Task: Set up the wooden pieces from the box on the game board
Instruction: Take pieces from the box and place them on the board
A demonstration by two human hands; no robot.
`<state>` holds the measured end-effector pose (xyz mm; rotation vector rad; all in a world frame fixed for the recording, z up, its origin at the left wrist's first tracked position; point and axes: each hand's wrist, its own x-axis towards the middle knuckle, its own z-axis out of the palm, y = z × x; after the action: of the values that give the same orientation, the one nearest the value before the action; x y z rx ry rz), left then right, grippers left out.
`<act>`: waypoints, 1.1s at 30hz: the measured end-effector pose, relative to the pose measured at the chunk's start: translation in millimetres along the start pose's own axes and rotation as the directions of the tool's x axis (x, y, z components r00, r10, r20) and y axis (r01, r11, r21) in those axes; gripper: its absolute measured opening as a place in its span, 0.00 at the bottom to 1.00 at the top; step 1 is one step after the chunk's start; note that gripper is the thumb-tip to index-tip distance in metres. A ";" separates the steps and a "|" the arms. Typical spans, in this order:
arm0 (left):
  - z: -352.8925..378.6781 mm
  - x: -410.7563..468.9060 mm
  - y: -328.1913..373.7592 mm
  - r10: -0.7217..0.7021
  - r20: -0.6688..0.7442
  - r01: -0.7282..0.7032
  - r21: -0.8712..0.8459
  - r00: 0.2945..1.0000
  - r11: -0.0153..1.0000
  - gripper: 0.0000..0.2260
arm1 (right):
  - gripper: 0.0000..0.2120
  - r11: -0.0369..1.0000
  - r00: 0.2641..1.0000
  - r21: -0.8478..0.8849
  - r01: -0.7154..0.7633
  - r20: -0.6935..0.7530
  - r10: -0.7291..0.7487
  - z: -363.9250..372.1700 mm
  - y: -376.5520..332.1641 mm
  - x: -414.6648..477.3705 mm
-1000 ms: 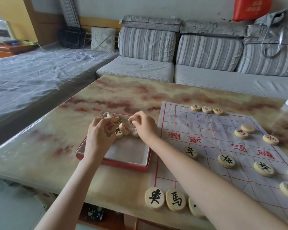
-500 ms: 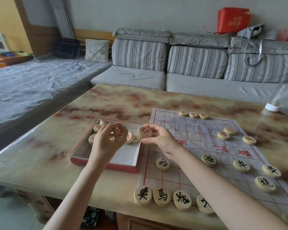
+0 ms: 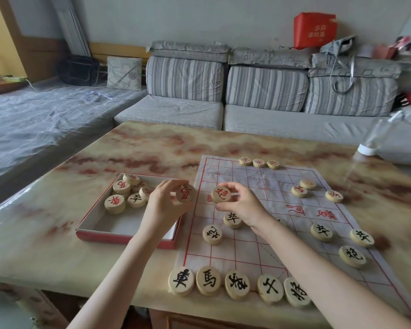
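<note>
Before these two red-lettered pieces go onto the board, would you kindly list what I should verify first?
1. Left hand grips a round wooden piece with a red character: ok.
2. Right hand pinches a second red-lettered wooden disc: ok.
3. White paper board with red grid has bare far-side crossings: ok.
4. Red-rimmed cardboard box holds more pieces: ok.
5. Each held piece's proper crossing: cannot tell.

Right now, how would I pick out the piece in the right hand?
Find the red-lined board on the marbled table. Above its left edge, beside the box, the right hand pinches a round wooden piece. Its character is red, and it is raised, unlike the black-marked pieces lying flat nearer the person.
</note>
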<state>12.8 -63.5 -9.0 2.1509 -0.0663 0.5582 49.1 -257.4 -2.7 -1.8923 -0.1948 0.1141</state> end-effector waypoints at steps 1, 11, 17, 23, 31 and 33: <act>4.6 1.6 1.4 0.008 0.008 -0.008 -0.015 1.000 1.000 0.19 | 0.24 1.000 1.000 -0.003 -0.002 -0.004 0.002 -2.8 1.5 1.1; 44.9 30.3 4.2 -0.073 0.029 0.072 0.014 0.997 0.997 0.20 | 0.24 0.999 0.999 -0.021 -0.035 -0.041 0.034 -31.0 25.2 32.9; 79.8 68.5 0.4 -0.113 0.080 0.111 0.030 0.990 0.993 0.21 | 0.25 0.993 0.997 -0.106 -0.045 -0.068 0.038 -49.5 32.6 68.6; 91.8 96.9 -12.9 -0.149 0.078 0.145 0.054 0.986 0.988 0.22 | 0.25 0.968 0.997 -0.243 -0.055 -0.063 0.041 -43.9 41.5 129.6; 85.5 115.4 -22.4 -0.171 0.068 0.167 0.071 0.983 0.983 0.22 | 0.25 0.869 0.999 -0.495 -0.021 -0.039 0.002 -23.9 52.9 184.9; 86.1 118.4 -22.6 -0.173 0.068 0.169 0.062 0.982 0.984 0.22 | 0.26 0.850 0.999 -0.527 -0.020 -0.054 -0.010 -20.8 54.1 191.8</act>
<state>156.1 -98.9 -20.6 2.2052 0.0948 0.3853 245.2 -257.0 -43.8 -2.4460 -0.1969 0.0099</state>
